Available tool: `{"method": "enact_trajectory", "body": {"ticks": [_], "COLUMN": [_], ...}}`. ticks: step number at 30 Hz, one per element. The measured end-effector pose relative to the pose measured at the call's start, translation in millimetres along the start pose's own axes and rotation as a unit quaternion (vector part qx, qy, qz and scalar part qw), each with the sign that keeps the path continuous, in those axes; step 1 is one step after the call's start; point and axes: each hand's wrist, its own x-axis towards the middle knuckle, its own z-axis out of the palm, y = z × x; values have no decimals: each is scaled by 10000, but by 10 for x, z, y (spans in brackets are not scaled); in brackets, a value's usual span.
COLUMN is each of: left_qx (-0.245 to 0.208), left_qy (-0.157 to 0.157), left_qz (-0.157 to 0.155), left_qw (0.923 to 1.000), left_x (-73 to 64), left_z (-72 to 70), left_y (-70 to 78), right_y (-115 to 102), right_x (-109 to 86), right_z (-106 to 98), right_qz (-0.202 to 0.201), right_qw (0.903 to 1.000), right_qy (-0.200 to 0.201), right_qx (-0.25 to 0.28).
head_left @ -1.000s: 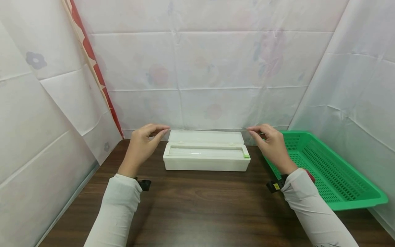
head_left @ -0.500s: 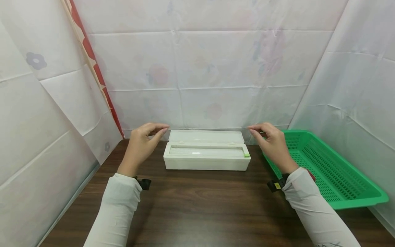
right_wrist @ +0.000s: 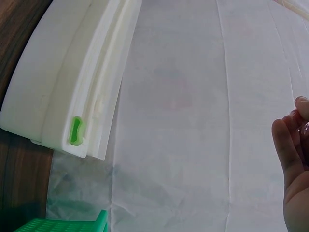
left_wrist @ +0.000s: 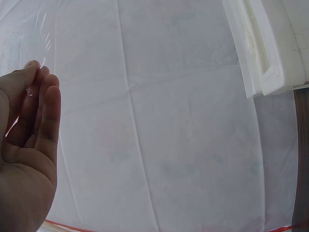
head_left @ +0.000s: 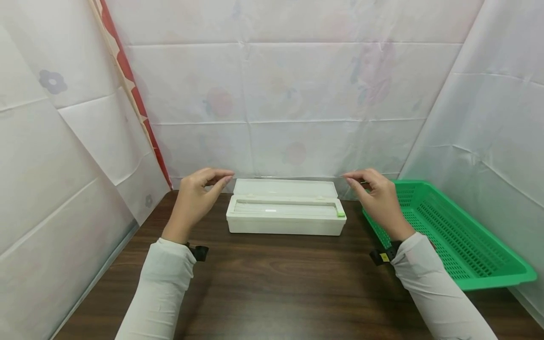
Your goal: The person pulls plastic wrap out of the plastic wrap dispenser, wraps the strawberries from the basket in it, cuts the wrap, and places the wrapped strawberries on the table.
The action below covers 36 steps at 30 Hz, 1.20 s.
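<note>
My left hand [head_left: 193, 200] and right hand [head_left: 379, 200] are raised on either side of a white plastic-wrap dispenser [head_left: 284, 225], thumbs pinched against fingers. Between them stretches a sheet of clear plastic wrap [left_wrist: 43, 41], nearly invisible except for bright glints at the left fingertips and faint streaks by the right. Behind the sheet, the dispenser sits on the table with its lid [head_left: 284, 189] tipped back. A small green slider cutter [right_wrist: 76, 131] is at the right end of its slotted top. Most of the sheet's outline is lost against the pale background.
A green perforated plastic basket [head_left: 476, 245] stands at the right, beside my right forearm. The brown wooden table [head_left: 280, 288] runs up to pale patterned sheeting [head_left: 297, 85] hung at the back and both sides. A red-edged strip [head_left: 136, 99] lines the left corner.
Both hands keep almost the same pinching pose. My right hand has drifted very slightly to the right, and the head view has shifted a touch. Dispenser and basket stay in place.
</note>
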Motion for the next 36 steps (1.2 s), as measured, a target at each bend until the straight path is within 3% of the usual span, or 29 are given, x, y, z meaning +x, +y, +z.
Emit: {"method": "enact_trajectory", "body": {"ticks": [36], "left_qx": [-6], "left_qy": [231], "left_qz": [184], "left_qw": [9996], "left_x": [28], "left_z": [-59], "left_y": [50], "right_y": [-92], "right_x": [46], "right_z": [-51], "right_qz": [-222], "right_qw": [9994], "right_qy": [236], "right_qx": [98]}}
